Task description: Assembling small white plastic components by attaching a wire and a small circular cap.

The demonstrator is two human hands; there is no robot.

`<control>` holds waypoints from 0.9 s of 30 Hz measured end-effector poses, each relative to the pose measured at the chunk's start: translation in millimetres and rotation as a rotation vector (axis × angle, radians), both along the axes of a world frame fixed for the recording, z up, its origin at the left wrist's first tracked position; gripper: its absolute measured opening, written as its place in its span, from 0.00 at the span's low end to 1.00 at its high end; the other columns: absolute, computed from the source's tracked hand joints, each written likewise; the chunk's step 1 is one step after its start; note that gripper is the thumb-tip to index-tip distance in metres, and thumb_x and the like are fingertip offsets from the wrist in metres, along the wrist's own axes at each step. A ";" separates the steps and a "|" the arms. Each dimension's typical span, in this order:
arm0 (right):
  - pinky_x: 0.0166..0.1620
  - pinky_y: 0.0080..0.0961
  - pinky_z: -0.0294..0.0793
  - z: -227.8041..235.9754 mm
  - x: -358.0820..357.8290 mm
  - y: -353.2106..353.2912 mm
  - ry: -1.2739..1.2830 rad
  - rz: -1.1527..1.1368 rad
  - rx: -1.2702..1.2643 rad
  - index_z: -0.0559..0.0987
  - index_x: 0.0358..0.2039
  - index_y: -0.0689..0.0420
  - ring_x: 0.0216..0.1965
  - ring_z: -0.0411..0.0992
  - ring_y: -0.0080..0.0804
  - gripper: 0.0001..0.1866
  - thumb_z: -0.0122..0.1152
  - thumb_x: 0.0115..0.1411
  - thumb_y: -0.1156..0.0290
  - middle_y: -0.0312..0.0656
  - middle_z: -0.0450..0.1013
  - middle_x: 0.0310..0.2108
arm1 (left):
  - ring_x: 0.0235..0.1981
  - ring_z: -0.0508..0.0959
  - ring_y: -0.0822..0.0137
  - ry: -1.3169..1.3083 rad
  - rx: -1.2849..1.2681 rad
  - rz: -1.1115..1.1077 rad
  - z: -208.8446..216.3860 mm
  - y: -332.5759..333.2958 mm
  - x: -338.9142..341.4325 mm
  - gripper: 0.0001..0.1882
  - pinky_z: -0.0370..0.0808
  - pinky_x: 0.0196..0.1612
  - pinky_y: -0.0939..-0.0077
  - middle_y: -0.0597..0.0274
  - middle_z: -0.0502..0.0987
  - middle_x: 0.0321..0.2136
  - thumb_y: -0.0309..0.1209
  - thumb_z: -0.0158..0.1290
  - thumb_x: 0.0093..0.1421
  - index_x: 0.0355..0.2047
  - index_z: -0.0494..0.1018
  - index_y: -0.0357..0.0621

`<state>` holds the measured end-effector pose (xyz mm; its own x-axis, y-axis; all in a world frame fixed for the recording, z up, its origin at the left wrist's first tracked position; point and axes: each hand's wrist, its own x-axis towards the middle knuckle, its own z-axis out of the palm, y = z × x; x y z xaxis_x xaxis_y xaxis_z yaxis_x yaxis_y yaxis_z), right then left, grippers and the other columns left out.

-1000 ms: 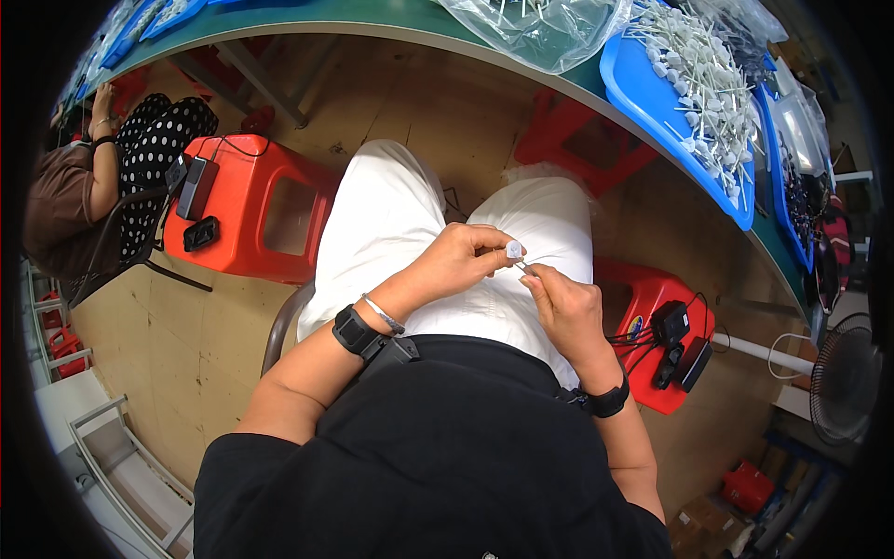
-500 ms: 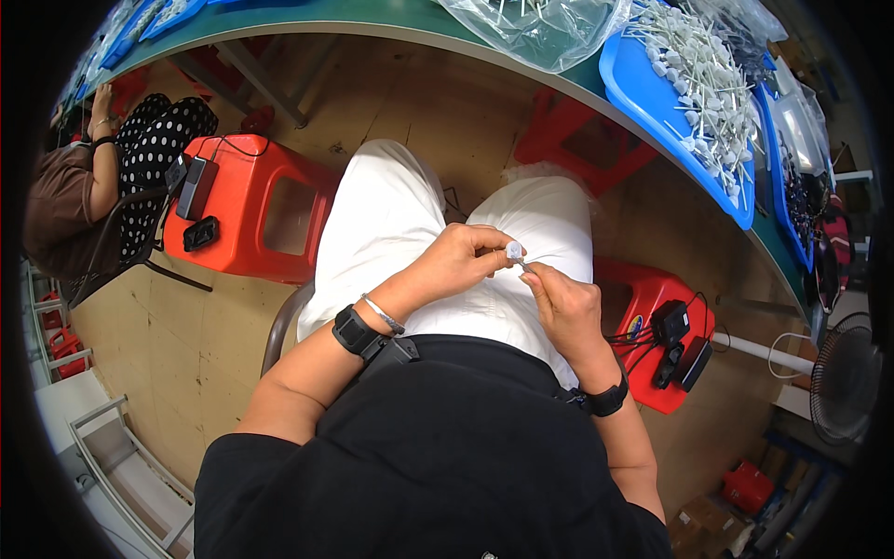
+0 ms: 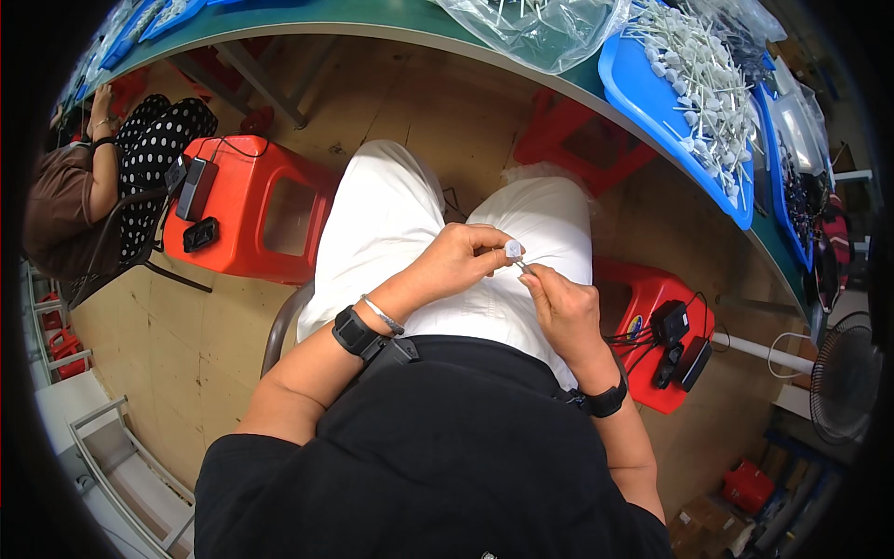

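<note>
Over my lap, my left hand (image 3: 463, 253) pinches a small white cap-like piece (image 3: 513, 249) between thumb and fingertips. My right hand (image 3: 564, 306) is closed around a slim metal tool (image 3: 524, 267), whose tip meets the underside of the white piece. The tool looks like tweezers, but most of it is hidden in my fingers. Both hands are close together above my white trousers (image 3: 382, 205). What the tip touches inside the piece is too small to make out.
Ahead curves a green table (image 3: 372, 13) bearing a blue tray (image 3: 643, 93) heaped with white stemmed pieces and a clear plastic bag (image 3: 549, 37). Red stools (image 3: 251, 200) flank me, with black devices on them. Another person (image 3: 70, 200) sits at left; a fan (image 3: 846, 377) stands right.
My right hand and the metal tool have shifted very slightly at the white piece. My left hand keeps its pinch, and the rest looks the same.
</note>
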<state>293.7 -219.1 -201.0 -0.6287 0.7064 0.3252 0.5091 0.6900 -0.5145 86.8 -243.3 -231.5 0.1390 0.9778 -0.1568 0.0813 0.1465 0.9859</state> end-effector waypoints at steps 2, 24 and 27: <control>0.24 0.30 0.75 0.3 0.7 0.0 -0.002 -0.004 -0.014 0.80 0.35 0.60 0.22 0.78 0.39 0.08 0.64 0.62 0.69 0.44 0.79 0.26 | 0.26 0.76 0.78 -0.001 -0.002 0.003 0.5 0.2 -0.2 0.12 0.72 0.29 0.82 0.64 0.78 0.27 0.34 0.57 0.66 0.42 0.82 0.39; 0.24 0.31 0.75 0.7 0.5 -1.1 -0.008 -0.007 -0.058 0.79 0.34 0.61 0.22 0.78 0.39 0.08 0.62 0.64 0.68 0.44 0.78 0.25 | 0.23 0.73 0.78 -0.024 0.026 0.032 -1.9 -0.1 2.5 0.11 0.70 0.27 0.80 0.64 0.77 0.24 0.34 0.58 0.65 0.40 0.82 0.38; 0.24 0.31 0.75 0.9 -0.4 -1.2 0.005 -0.001 -0.052 0.79 0.34 0.61 0.22 0.78 0.39 0.08 0.62 0.64 0.69 0.44 0.78 0.25 | 0.24 0.73 0.78 -0.030 0.026 0.034 -2.0 -0.3 1.0 0.12 0.70 0.27 0.80 0.64 0.77 0.24 0.34 0.58 0.65 0.40 0.82 0.38</control>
<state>293.2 -220.3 -200.1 -0.6263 0.7234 0.2906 0.5075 0.6613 -0.5524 87.9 -243.6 -233.5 0.1100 0.9857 -0.1279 0.0469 0.1234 0.9913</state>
